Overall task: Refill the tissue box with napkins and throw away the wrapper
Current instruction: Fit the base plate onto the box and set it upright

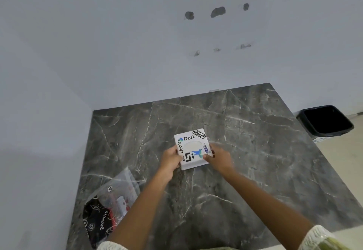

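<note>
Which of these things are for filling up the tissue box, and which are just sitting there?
For the job:
- tissue box, held by left hand and right hand
- wrapper, on the table's near left
- black bin, on the floor

Just there:
- marble table
- wall holes

dark grey veined marble tabletop (225,190) with a dull sheen, white smooth sticker-covered tissue box (193,149), crinkly clear plastic wrapper (115,194), matt wall (98,43)

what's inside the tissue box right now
Through the oval opening of the tissue box only a pale whitish surface shows, possibly napkins. The closed lid and both hands, left hand and right hand, hide the rest of the interior.
</note>
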